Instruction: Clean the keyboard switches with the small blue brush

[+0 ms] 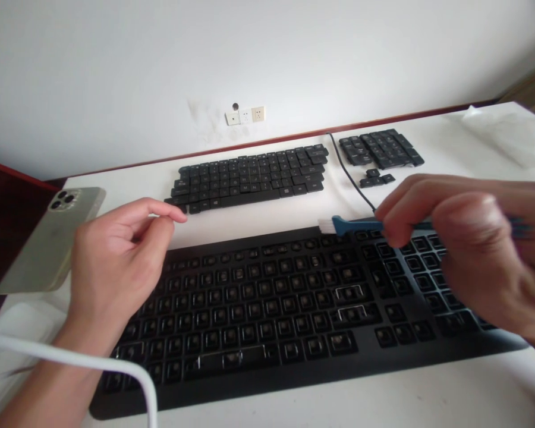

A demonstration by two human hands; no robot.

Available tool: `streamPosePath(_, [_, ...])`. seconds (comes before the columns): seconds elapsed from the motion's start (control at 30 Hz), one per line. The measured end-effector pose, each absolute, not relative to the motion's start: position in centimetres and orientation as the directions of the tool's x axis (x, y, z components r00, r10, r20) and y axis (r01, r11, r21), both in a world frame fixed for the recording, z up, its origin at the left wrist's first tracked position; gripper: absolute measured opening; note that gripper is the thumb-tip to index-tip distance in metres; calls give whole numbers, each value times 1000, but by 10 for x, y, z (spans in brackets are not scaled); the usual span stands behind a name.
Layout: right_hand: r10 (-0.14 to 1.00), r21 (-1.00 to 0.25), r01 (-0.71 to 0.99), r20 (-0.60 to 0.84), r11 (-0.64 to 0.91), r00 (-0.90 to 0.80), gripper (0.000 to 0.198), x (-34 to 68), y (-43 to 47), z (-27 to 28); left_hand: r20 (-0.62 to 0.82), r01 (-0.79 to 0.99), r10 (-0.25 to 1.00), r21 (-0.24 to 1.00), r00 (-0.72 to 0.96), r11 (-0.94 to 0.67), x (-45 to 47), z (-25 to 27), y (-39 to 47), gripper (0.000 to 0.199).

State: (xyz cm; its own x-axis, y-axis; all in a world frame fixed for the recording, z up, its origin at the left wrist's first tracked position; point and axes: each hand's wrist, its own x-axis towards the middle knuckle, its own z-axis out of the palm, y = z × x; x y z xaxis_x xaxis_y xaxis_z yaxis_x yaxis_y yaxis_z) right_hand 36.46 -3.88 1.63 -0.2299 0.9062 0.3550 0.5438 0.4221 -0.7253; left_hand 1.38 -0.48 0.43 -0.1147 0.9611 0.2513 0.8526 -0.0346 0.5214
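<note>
Right hand [472, 249], right side of frame, fingers pinched narrow round a blue brush [352, 224]; its white bristles point left, sitting at the top edge of the keyboard [294, 368], approx center frame. The keyboard has its caps off, bare switches showing, and fills the lower middle of the frame on a white table [428, 398].

Left hand [111, 267], left-center, holds nothing: thumb and forefinger nearly touching, other fingers loosely curled, wrist over the keyboard's left end.

Keycaps [249, 178] laid out in rows above center, w/ a numpad set [381, 148] upper right, well apart from the keyboard. Black cable [350, 175] runs between them. Phone [49, 238] at left edge, face down. White cord [71, 359] lower left. Wall sockets [246, 115] top center.
</note>
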Motion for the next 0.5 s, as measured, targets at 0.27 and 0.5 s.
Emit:
streamPosePath(0.27, [737, -867, 341, 44, 363, -674, 51, 354, -44, 31, 248, 851, 963, 524, -102, -44, 11, 3, -3, 26])
streamPosePath(0.5, [854, -800, 432, 181, 417, -488, 33, 358, -39, 26, 240, 841, 965, 539, -101, -46, 10, 2, -3, 25])
